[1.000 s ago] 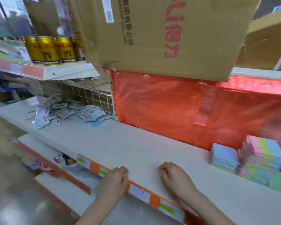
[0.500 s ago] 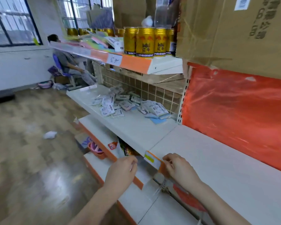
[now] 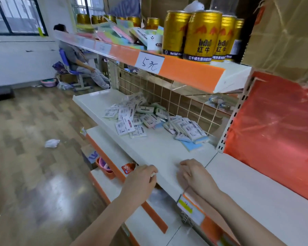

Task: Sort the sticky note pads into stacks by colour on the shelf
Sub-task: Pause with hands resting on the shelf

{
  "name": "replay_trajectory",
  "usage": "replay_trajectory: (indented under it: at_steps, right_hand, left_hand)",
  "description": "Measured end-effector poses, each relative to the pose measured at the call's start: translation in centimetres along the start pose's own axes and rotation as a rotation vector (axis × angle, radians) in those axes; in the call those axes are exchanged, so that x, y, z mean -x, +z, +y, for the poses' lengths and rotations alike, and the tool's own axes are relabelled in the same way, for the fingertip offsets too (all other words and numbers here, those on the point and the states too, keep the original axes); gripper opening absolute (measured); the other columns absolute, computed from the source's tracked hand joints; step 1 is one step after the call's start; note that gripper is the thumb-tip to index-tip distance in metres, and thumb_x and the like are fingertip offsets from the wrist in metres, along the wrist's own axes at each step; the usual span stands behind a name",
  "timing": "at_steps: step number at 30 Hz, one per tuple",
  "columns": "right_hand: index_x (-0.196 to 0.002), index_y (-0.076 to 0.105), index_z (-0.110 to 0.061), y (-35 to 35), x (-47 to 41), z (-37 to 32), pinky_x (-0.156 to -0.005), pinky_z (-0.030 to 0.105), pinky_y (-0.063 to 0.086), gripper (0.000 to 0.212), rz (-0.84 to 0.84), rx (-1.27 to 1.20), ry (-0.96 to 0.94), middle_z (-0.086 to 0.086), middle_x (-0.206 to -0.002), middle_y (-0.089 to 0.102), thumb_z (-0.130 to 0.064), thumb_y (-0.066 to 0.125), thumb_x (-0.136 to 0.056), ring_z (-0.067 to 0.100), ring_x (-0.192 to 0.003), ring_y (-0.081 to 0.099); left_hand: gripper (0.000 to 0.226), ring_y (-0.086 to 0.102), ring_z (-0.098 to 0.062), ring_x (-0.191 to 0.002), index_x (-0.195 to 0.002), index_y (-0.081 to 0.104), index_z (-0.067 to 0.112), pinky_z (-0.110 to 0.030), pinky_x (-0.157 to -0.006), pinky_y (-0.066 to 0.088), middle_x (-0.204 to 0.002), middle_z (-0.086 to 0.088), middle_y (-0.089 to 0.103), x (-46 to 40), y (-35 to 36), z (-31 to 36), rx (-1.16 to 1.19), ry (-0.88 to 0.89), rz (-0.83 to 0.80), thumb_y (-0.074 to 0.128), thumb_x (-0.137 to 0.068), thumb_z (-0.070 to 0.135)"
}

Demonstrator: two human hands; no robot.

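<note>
Nothing is held; left hand (image 3: 140, 180) and right hand (image 3: 194, 174) rest loosely curled on the shelf (image 3: 160, 150) edge; the unsorted sticky note pads (image 3: 149, 119), at twelve o'clock, must be reached next.

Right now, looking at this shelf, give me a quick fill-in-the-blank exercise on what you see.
1. The gold cans stand on the ____ shelf.
2. The loose pile of packets lies on the white shelf ____ the cans.
3. Both hands, left hand and right hand, hold ____.

Missing words: top; below; nothing
</note>
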State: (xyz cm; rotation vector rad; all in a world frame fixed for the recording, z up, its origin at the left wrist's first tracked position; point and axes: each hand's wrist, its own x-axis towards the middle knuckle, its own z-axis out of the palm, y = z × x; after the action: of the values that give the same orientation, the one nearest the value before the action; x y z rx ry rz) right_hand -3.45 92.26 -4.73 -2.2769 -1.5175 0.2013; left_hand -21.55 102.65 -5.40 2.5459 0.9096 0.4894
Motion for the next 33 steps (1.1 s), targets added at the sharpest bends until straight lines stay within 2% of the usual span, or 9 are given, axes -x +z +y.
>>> replay_trajectory:
  at_steps: [3, 6, 9, 14, 17, 21, 26, 30, 33]
  right_hand:
    - [-0.125, 0.056, -0.009, -0.7, -3.5, 0.5, -0.099, 0.026, 0.030, 0.035, 0.017, 0.027, 0.029, 0.004, -0.131, 0.051, -0.009, 0.049, -0.091, 0.025, -0.124, 0.044]
    - [-0.130, 0.049, -0.009, -1.0, -6.7, 1.7, -0.099, 0.030, 0.032, 0.040, 0.061, 0.031, 0.100, 0.010, -0.130, 0.048, -0.013, 0.052, -0.090, 0.028, -0.123, 0.042]
    - [-0.125, 0.051, -0.008, -1.1, -9.5, 3.2, -0.093, 0.036, 0.038, 0.036, 0.156, -0.012, 0.176, 0.012, -0.123, 0.050, -0.015, 0.054, -0.090, 0.029, -0.117, 0.045]
    - [-0.115, 0.053, -0.004, -1.6, -13.7, 4.3, -0.083, 0.031, 0.036, 0.026, 0.296, -0.087, 0.348, 0.015, -0.115, 0.052, -0.016, 0.052, -0.093, 0.027, -0.106, 0.047]
    - [-0.123, 0.050, -0.003, -2.3, -16.5, 4.4, -0.092, 0.037, 0.036, 0.034, 0.286, -0.013, 0.421, 0.018, -0.122, 0.052, -0.021, 0.050, -0.094, 0.034, -0.113, 0.045]
    - [-0.115, 0.056, 0.001, -3.0, -19.6, 3.4, -0.088, 0.040, 0.041, 0.037, 0.153, 0.063, 0.508, 0.024, -0.114, 0.058, -0.030, 0.041, -0.099, 0.040, -0.106, 0.052]
    - [-0.136, 0.040, -0.030, 0.6, -21.7, 4.2, -0.109, 0.047, 0.025, 0.046, 0.148, 0.102, 0.596, 0.006, -0.145, 0.040, -0.051, 0.036, -0.095, 0.032, -0.132, 0.034]
    - [-0.131, 0.043, -0.036, 2.5, -21.1, 3.8, -0.107, 0.047, 0.026, 0.042, 0.243, 0.217, 0.528, -0.004, -0.139, 0.045, -0.049, 0.036, -0.092, 0.026, -0.128, 0.039]
    - [-0.123, 0.048, -0.034, 2.7, -20.6, 2.8, -0.104, 0.044, 0.027, 0.035, 0.241, 0.197, 0.539, -0.007, -0.127, 0.051, -0.045, 0.040, -0.091, 0.022, -0.121, 0.042]
  left_hand:
    - [0.027, 0.049, -0.014, -0.111, -0.121, 0.054, 0.024, -0.028, -0.090, 0.042, -0.117, 0.005, 0.058, -3.7, -0.3, -1.2, -0.028, 0.021, -0.059, 0.043, -0.097, 0.027]
    - [0.028, 0.047, -0.015, -0.114, -0.122, 0.053, 0.024, -0.030, -0.093, 0.041, -0.120, 0.004, 0.057, -7.4, -0.6, -2.1, -0.030, 0.055, -0.072, 0.043, -0.097, 0.026]
    - [0.030, 0.046, -0.017, -0.116, -0.125, 0.052, 0.023, -0.031, -0.095, 0.039, -0.122, 0.002, 0.056, -10.8, -0.2, -2.6, -0.024, 0.091, -0.093, 0.043, -0.097, 0.025]
    - [0.034, 0.041, -0.018, -0.124, -0.131, 0.045, 0.020, -0.035, -0.097, 0.038, -0.130, 0.002, 0.049, -15.9, 0.8, -3.1, -0.051, 0.170, -0.154, 0.042, -0.097, 0.024]
    - [0.036, 0.045, -0.022, -0.122, -0.130, 0.046, 0.016, -0.038, -0.098, 0.037, -0.130, -0.001, 0.050, -19.0, 1.3, -3.3, -0.134, 0.259, -0.219, 0.042, -0.095, 0.024]
    - [0.032, 0.049, -0.022, -0.117, -0.124, 0.049, 0.018, -0.039, -0.099, 0.033, -0.124, 0.000, 0.055, -22.6, 1.8, -3.7, -0.218, 0.352, -0.187, 0.042, -0.093, 0.027]
    - [0.029, 0.044, -0.025, -0.120, -0.122, 0.048, 0.012, -0.037, -0.097, 0.037, -0.127, -0.005, 0.050, -25.5, 0.9, -4.7, -0.136, 0.444, -0.228, 0.041, -0.094, 0.019]
    - [0.027, 0.051, -0.028, -0.109, -0.118, 0.051, 0.010, -0.039, -0.085, 0.044, -0.117, -0.008, 0.055, -28.8, 0.2, -5.1, -0.088, 0.447, -0.297, 0.038, -0.094, 0.007]
    - [0.023, 0.055, -0.029, -0.095, -0.108, 0.055, 0.005, -0.030, -0.072, 0.039, -0.093, -0.005, 0.055, -31.4, 0.4, -4.6, 0.051, 0.525, -0.273, 0.040, -0.091, -0.001]
